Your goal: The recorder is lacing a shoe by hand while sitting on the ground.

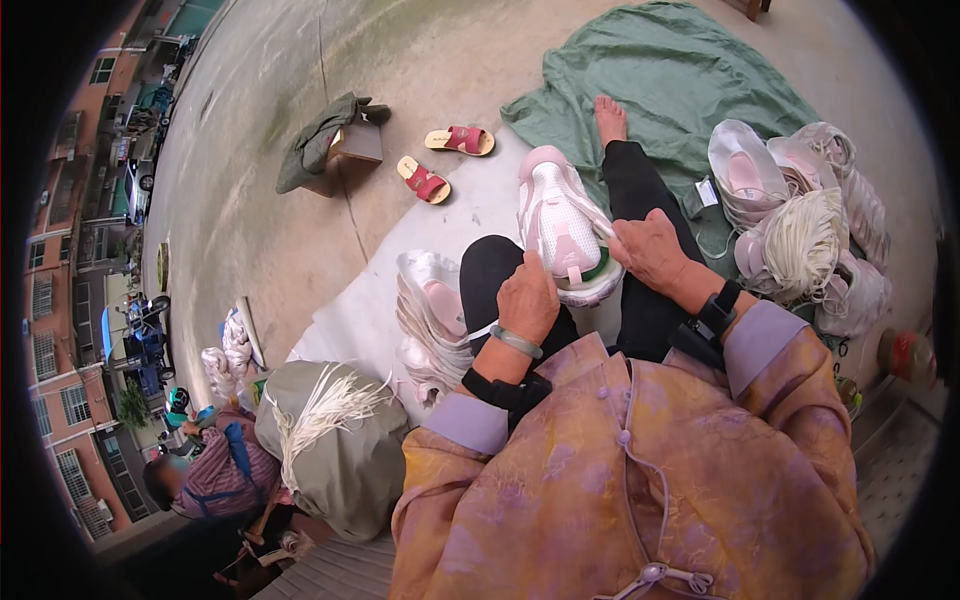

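Note:
A pink and white sneaker rests between my knees, toe pointing away, with green showing inside its opening. My right hand is closed at the shoe's right side, pinching a pale flat strip that looks like a shoelace. On the left, my left hand is closed beside the heel; what its fingers hold is hidden. A thin white strand shows by that wrist. More pale shoes stand just left of my knee. To the right lies a pile of similar shoes with a bundle of white laces.
A green cloth spreads under my bare foot. Red slippers and a cloth-draped box are ahead left. Near left, a grey-green covered heap carries a white lace bundle. Another person sits beyond it.

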`<state>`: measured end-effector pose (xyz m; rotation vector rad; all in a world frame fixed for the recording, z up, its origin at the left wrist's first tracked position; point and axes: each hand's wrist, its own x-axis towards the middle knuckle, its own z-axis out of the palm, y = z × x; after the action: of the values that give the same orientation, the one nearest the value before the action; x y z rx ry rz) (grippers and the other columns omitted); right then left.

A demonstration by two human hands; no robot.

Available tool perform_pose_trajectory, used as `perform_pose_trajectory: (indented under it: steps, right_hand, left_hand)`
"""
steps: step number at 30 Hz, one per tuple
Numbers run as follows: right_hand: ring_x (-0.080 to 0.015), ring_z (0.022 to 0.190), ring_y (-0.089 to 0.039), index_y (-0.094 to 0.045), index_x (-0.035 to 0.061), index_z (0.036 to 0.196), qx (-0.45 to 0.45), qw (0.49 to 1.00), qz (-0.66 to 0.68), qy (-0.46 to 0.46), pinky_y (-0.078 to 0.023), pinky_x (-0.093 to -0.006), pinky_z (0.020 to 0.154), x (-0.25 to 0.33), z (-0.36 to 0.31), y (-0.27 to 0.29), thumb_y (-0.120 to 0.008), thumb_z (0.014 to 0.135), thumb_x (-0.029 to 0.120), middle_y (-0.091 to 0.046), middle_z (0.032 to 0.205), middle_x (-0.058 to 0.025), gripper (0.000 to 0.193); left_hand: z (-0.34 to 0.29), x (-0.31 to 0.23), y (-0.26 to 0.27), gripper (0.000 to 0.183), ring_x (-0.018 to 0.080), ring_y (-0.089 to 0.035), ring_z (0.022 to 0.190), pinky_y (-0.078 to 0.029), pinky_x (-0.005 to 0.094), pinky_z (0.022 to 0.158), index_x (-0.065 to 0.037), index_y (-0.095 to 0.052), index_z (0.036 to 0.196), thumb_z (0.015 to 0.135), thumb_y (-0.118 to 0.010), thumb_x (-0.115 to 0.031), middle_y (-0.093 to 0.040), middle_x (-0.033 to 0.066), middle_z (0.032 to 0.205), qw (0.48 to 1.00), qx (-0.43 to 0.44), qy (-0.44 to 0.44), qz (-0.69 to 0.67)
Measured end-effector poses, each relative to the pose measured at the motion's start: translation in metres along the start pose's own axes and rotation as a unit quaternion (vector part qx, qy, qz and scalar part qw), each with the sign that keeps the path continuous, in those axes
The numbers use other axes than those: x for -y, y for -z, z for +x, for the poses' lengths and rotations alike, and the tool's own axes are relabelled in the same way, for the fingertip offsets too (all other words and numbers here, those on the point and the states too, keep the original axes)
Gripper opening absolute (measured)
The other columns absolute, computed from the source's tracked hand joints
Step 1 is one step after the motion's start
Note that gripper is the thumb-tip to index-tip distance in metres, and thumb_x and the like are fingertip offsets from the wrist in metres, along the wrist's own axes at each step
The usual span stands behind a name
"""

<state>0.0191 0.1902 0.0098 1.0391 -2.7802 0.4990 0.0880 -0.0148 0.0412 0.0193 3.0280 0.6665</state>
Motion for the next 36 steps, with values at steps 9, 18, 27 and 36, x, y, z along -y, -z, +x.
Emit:
perform_pose_trajectory:
  steps: [9,18,27,36]
  right_hand:
    - [-0.0212,0.055,-0.055,-0.053,0.0108,0.071,0.056,0.992,-0.101,0.051,-0.031,-0.0354,0.055,-0.002,0.017,-0.005,-0.051,0.08,0.025,-0.054,0.06,-0.0044,0.017]
    - [-0.0228,0.057,-0.054,-0.05,0.008,0.077,0.091,0.996,-0.006,0.019,-0.031,-0.0368,0.058,0.005,0.011,-0.005,-0.049,0.081,0.022,-0.052,0.062,-0.0056,0.014]
    - [-0.0223,0.059,-0.052,-0.049,0.0063,0.079,0.026,0.999,0.01,-0.017,-0.033,-0.036,0.065,0.012,-0.012,-0.012,-0.051,0.079,0.018,-0.052,0.065,-0.0069,0.012]
    - [-0.0248,0.064,-0.055,-0.051,0.0094,0.077,-0.035,0.99,0.135,-0.019,-0.041,-0.0346,0.066,0.005,-0.022,0.001,-0.056,0.077,0.021,-0.053,0.068,-0.0065,0.013]
  left_hand:
    - [0.029,-0.004,-0.009,0.018,0.0417,-0.057,0.064,-0.046,0.0489,0.061,0.002,-0.046,0.089,0.083,-0.043,-0.014,-0.057,0.0251,0.066,0.998,0.011,0.054,-0.015]
    - [0.019,-0.006,-0.019,0.014,0.0413,-0.059,0.067,-0.048,0.0471,0.06,0.002,-0.042,0.088,0.08,-0.043,-0.009,-0.059,0.0252,0.071,0.999,0.024,0.048,-0.006]
    - [0.007,-0.01,-0.022,0.013,0.041,-0.059,0.062,-0.048,0.0475,0.057,0.001,-0.041,0.087,0.08,-0.045,-0.01,-0.058,0.0233,0.067,0.999,0.053,-0.005,0.013]
    - [0.014,0.004,-0.013,0.015,0.0418,-0.055,0.059,-0.043,0.0493,0.054,0.0,-0.041,0.087,0.079,-0.046,-0.011,-0.055,0.0233,0.061,0.99,0.09,-0.004,-0.105]
